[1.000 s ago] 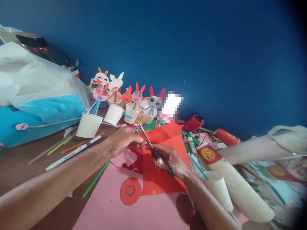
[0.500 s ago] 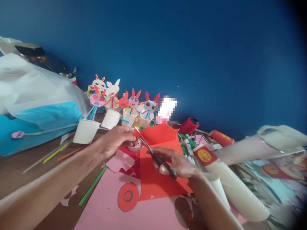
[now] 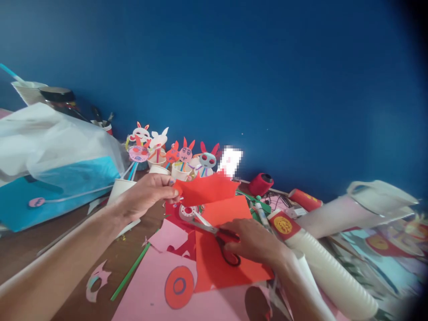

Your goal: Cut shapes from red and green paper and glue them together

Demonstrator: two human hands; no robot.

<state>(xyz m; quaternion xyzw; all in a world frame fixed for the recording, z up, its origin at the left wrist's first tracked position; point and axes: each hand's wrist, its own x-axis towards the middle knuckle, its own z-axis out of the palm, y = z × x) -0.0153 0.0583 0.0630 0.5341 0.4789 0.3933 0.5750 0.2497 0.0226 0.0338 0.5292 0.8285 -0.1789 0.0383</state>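
Observation:
Pinched between the thumb and fingers of my left hand (image 3: 150, 194) is the left end of a red paper piece (image 3: 209, 189) with a jagged upper edge. My right hand (image 3: 256, 238) has its fingers on the dark handles of the scissors (image 3: 204, 221), low over an orange-red sheet (image 3: 230, 281). The blades point away to the left, apart from the red piece, beside a white ring-shaped roll (image 3: 187, 213). Beneath lies a pink sheet (image 3: 143, 285), and on it rests an orange paper disc (image 3: 172, 290) with a blue ring drawn on it.
Paper-cup puppets with eared faces (image 3: 185, 153) stand along the blue wall. A long stack of paper cups (image 3: 331, 263) lies at the right, near a red thread spool (image 3: 261, 183). At the left sits a plastic bag (image 3: 53, 147); a green strip (image 3: 133, 267) lies by the pink sheet.
My right hand has lowered the scissors away from the red paper toward the orange-red sheet. My left hand has shifted left with the red piece. The view has tilted slightly.

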